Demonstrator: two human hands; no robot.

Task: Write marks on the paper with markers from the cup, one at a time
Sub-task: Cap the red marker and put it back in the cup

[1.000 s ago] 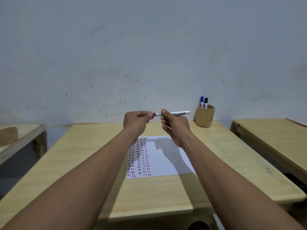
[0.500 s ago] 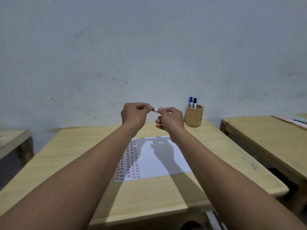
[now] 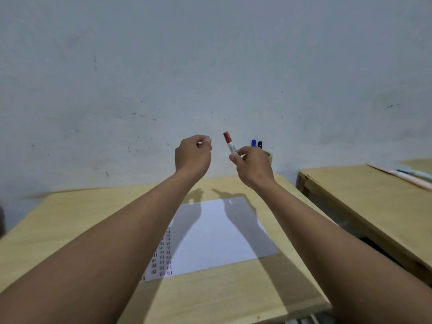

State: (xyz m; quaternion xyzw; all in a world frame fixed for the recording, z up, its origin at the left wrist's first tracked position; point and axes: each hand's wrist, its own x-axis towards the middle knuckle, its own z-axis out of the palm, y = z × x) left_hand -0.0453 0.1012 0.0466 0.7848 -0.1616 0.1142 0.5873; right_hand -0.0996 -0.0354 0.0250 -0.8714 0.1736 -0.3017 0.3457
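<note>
Hands raised above the pale wooden table [image 3: 70,230]: your right hand [image 3: 253,166] pinches a white marker with a red cap [image 3: 229,143], cap up, slightly tilted. Your left hand [image 3: 192,157] is curled closed just beside it, apart from the marker. Below lies the white paper sheet [image 3: 217,239], rows of marks along its left edge. The bamboo cup [image 3: 269,156] with 2 markers sits mostly hidden behind your right hand. A second wooden table [image 3: 364,195] stands right.
</note>
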